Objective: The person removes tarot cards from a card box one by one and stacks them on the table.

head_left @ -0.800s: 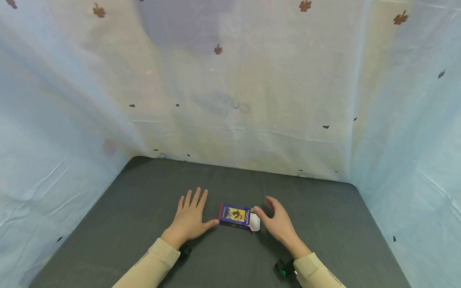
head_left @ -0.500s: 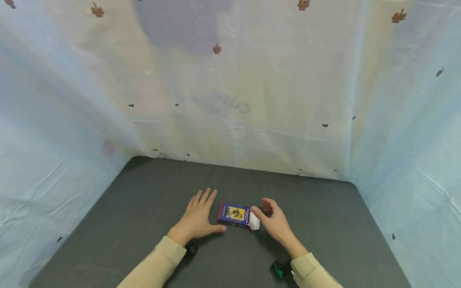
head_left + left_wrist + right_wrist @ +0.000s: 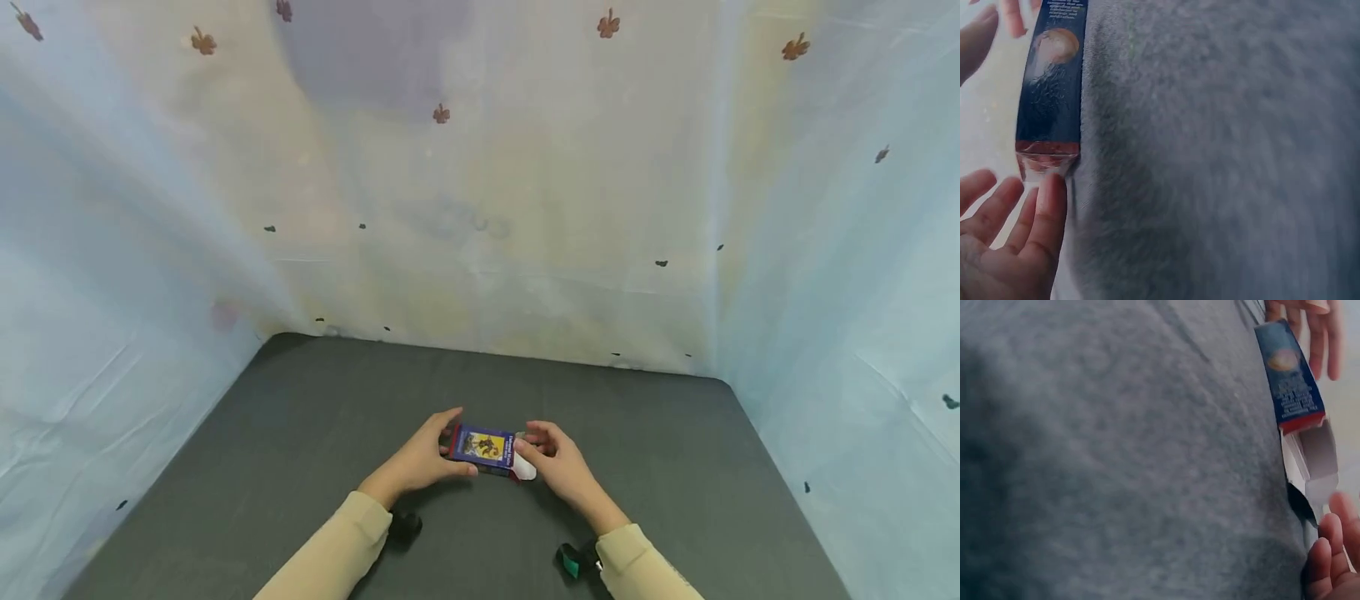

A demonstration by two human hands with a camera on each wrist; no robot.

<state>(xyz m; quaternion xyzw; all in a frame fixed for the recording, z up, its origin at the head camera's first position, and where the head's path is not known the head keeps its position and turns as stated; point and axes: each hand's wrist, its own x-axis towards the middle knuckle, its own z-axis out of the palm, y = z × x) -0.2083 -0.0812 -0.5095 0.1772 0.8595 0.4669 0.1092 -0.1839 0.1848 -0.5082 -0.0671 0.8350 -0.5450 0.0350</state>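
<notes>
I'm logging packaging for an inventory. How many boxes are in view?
1. The blue box is between the left hand and the right hand, its white flap toward the right hand. No second box shows, though the hands could hide something small.

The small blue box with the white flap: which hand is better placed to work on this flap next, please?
Probably the right hand: it is at the open end of the box, close to the white flap. The left hand is at the opposite end.
</notes>
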